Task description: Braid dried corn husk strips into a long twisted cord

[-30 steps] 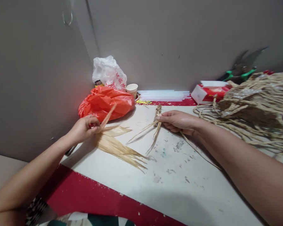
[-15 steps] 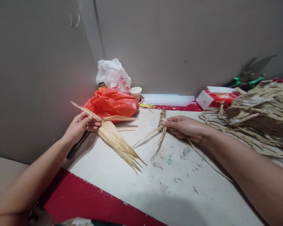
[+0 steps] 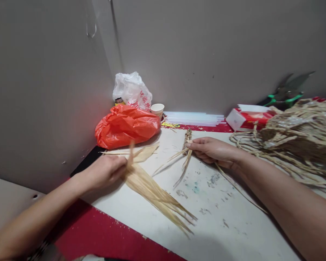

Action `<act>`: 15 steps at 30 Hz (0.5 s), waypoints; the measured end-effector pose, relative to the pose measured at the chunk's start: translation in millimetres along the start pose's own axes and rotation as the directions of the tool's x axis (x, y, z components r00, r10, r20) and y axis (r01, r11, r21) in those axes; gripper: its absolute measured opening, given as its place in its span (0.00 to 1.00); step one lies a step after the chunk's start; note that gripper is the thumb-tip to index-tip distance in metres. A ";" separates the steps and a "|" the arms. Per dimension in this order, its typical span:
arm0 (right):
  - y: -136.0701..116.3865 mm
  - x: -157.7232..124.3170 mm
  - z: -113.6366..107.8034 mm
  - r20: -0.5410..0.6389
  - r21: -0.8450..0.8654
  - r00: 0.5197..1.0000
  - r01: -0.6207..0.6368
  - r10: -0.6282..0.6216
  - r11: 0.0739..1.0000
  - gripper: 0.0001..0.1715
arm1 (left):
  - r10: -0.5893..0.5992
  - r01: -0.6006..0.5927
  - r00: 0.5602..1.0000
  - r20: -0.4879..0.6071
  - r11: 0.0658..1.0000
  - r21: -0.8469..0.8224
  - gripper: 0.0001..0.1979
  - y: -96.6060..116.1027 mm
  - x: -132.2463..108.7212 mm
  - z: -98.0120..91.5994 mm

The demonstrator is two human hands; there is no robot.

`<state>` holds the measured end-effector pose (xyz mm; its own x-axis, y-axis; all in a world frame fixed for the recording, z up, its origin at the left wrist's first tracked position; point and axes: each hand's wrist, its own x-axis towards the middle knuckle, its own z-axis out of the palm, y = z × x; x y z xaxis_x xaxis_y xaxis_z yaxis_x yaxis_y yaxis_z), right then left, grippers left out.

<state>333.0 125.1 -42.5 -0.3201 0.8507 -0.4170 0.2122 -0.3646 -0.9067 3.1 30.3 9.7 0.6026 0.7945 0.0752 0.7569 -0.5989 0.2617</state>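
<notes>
My left hand [image 3: 107, 171] is closed on the top end of a bundle of pale dried husk strips [image 3: 154, 194] that fans out toward me across the white tabletop [image 3: 206, 224]. A loose husk leaf [image 3: 145, 153] lies just beyond that hand. My right hand [image 3: 210, 149] pinches the end of a thin braided straw piece [image 3: 187, 139], whose loose strands [image 3: 172, 161] trail down onto the table between my hands.
An orange plastic bag [image 3: 127, 126], a white plastic bag [image 3: 132, 90] and a paper cup [image 3: 157, 108] stand in the back corner. Clear sticks [image 3: 192, 117], a red-and-white box [image 3: 247, 117] and green-handled shears [image 3: 286, 92] line the wall. A heap of straw rope [image 3: 296, 139] fills the right.
My left hand has moved toward me and to the right with the husk bundle, which now lies lower on the table. My right hand has stayed on the braid.
</notes>
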 end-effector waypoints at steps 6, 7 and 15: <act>6.8 6.8 -5.2 0.019 0.000 0.999 0.032 -0.032 0.999 0.22 | -0.068 0.064 0.997 -0.026 0.991 -0.118 0.11 11.7 4.4 -4.6; 7.5 7.8 -5.8 0.024 -0.001 0.999 0.035 -0.035 0.999 0.22 | -0.103 0.090 0.990 -0.097 0.987 -0.131 0.11 6.8 9.4 -5.6; 5.6 8.7 -5.5 0.034 -0.005 0.998 0.044 -0.044 0.999 0.24 | -0.139 0.139 0.990 -0.003 0.989 -0.051 0.10 -31.1 75.1 21.2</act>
<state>336.5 132.6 -50.8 -0.3600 0.8525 -0.3789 0.2028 -0.3249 -0.9237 30.2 106.4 -13.2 0.4904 0.8705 0.0411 0.8194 -0.4767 0.3185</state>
